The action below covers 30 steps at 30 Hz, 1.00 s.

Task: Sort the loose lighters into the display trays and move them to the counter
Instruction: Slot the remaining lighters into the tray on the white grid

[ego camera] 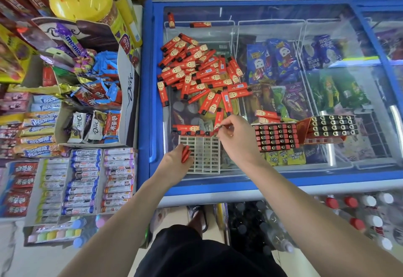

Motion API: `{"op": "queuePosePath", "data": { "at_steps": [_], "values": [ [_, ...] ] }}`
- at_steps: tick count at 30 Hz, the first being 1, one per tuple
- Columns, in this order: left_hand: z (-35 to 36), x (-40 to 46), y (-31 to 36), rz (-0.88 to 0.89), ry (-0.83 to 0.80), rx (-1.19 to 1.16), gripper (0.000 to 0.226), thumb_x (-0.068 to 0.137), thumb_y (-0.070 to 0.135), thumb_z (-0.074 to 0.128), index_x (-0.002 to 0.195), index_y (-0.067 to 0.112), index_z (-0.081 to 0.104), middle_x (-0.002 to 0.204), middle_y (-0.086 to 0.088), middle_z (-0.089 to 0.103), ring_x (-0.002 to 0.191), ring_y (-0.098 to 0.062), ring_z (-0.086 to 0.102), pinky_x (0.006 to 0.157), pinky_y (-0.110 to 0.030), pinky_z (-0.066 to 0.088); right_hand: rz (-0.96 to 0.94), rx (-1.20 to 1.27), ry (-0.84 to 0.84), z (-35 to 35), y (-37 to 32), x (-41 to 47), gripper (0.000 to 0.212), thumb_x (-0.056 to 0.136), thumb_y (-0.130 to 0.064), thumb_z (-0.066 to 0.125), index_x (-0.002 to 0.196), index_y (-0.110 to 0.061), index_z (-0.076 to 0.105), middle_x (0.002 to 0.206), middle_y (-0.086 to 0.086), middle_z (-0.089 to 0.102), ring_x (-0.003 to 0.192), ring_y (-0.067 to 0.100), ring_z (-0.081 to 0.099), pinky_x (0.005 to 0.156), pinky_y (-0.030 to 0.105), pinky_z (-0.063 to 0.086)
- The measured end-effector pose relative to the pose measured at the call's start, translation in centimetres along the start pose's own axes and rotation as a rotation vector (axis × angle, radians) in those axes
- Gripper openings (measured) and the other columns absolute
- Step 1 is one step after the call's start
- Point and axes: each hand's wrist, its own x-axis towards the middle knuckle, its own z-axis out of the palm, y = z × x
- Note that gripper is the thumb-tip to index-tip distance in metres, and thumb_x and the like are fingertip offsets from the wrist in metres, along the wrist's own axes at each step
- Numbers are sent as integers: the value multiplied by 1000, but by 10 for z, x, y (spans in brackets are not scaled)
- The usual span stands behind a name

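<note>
A blue-framed chest freezer (150, 106) with a glass lid fills the shop aisle, with candy shelves (65, 124) at its left. On the lid's left half lies a pile of loose red lighters (196, 74). Near the front edge sits a white grid tray (202, 154), one row filled along its far side; two full trays (275, 137) stand to its right. The right hand (237, 139) pinches a lighter (218, 122) over the grid tray's far right corner. The left hand (174, 163) grips several lighters (185, 155) at the tray's left edge.
</note>
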Motion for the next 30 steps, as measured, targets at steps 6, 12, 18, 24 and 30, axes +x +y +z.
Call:
{"op": "queuePosePath", "data": {
  "at_steps": [6, 12, 18, 24, 30],
  "values": [
    [0, 1, 0, -18, 6, -6, 14, 102, 23, 56, 93, 19, 48, 81, -2, 54, 62, -16, 50, 56, -29, 45, -31, 5, -27, 7, 7, -1, 9, 93, -5, 62, 96, -12, 67, 95, 0, 65, 87, 12, 62, 79, 25, 52],
    [-1, 0, 2, -28, -1, -12, 12, 103, 26, 57, 100, 16, 50, 84, -4, 57, 63, -17, 53, 55, -28, 46, 92, 120, -121, 8, 13, -3, 11, 94, -8, 64, 100, -17, 69, 100, -3, 68, 92, 12, 69, 87, 31, 56],
    [-7, -7, 10, -85, -67, -169, 17, 104, 30, 56, 102, 13, 51, 82, -7, 59, 65, -16, 57, 57, -26, 50, 169, 184, -127, 10, 11, -3, 18, 98, -23, 64, 115, -21, 61, 108, -2, 68, 90, 15, 71, 87, 41, 59],
    [-11, -16, 11, -217, -81, -760, 21, 106, 28, 59, 119, 13, 64, 98, -7, 72, 78, -16, 73, 79, -34, 63, -54, 133, 165, 9, -5, -26, 13, 94, -18, 61, 100, -16, 48, 91, 4, 52, 65, 17, 53, 62, 30, 46],
    [-13, -21, 13, -228, 18, -853, 20, 104, 27, 62, 106, 10, 70, 82, -3, 74, 76, -15, 69, 66, -26, 56, -85, 163, -225, 32, -15, -54, 7, 96, -14, 60, 99, -20, 58, 82, -6, 60, 65, 6, 57, 59, 23, 47]
  ]
}}
